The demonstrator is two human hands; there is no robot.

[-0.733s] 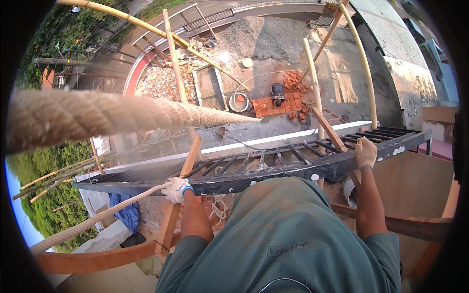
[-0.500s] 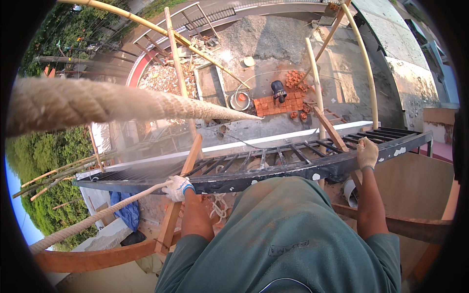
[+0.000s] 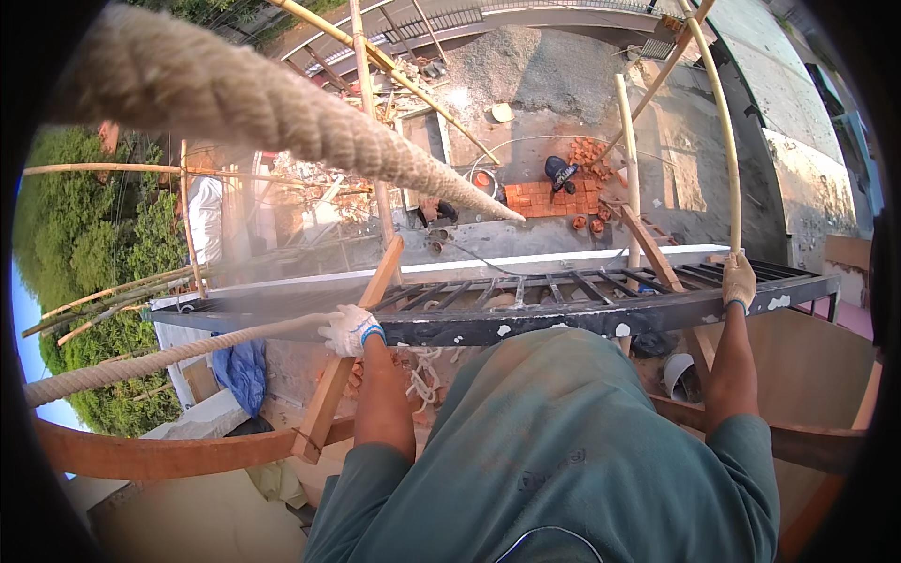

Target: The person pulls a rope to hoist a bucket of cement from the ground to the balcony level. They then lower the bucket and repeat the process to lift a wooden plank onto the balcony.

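Note:
My left hand (image 3: 352, 330), in a white knitted glove, is closed round a thick beige rope (image 3: 178, 367) beside a wooden post (image 3: 322, 413). From that hand the rope runs off to the lower left. Close in front hangs another rope length (image 3: 310, 117), slanting from the upper left down toward the middle. My right hand (image 3: 740, 281), also gloved, is closed over the black metal railing (image 3: 563, 324), where a bamboo pole (image 3: 723, 122) comes down to it. Whether its fingers also touch the pole I cannot make out. White patches mark the railing's dark paint.
Far below, a person (image 3: 560, 174) bends over orange blocks (image 3: 530, 199); a second person (image 3: 436, 212) is partly hidden behind the rope. A gravel heap (image 3: 526, 80) lies beyond. Bamboo poles (image 3: 631, 169) rise past the railing. A blue tarp (image 3: 241, 371) hangs at the left.
My right hand has moved right along the railing to the bamboo pole. My left hand keeps its hold on the rope. The view has shifted, bringing the second person into sight.

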